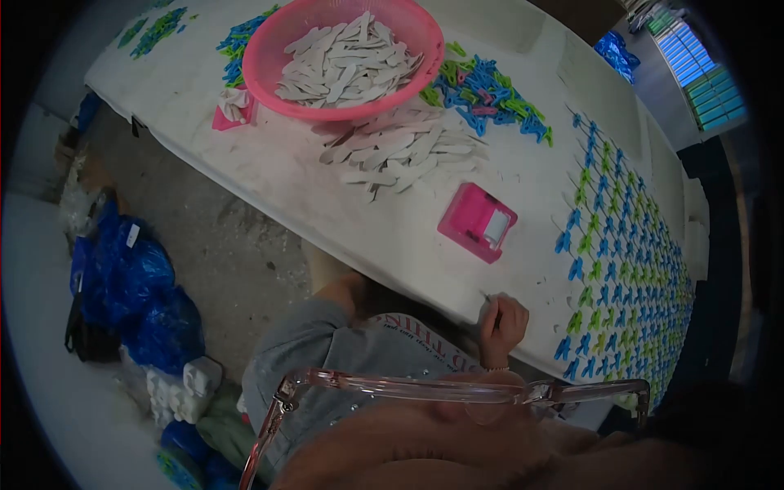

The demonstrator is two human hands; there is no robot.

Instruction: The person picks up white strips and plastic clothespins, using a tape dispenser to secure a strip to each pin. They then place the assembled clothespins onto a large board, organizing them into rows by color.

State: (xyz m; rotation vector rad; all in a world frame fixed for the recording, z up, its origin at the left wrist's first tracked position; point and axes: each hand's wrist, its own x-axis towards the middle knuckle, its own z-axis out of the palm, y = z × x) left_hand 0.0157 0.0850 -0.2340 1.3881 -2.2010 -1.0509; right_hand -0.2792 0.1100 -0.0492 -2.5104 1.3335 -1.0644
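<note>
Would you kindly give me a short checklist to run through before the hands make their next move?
1. Right hand in view: ok, at the near edge of the table.
2. Right hand empty: cannot tell; the fingertips are too unclear.
3. Left hand in view: not ok, it does not show.
4. Pink box within the right hand's reach: ok, it seems; it lies close by, apart from the hand.
5. Pale strips all inside the pink basin: not ok, a loose pile lies beside it.
6. Blue and green clips at the right laid in rows: ok.
</note>
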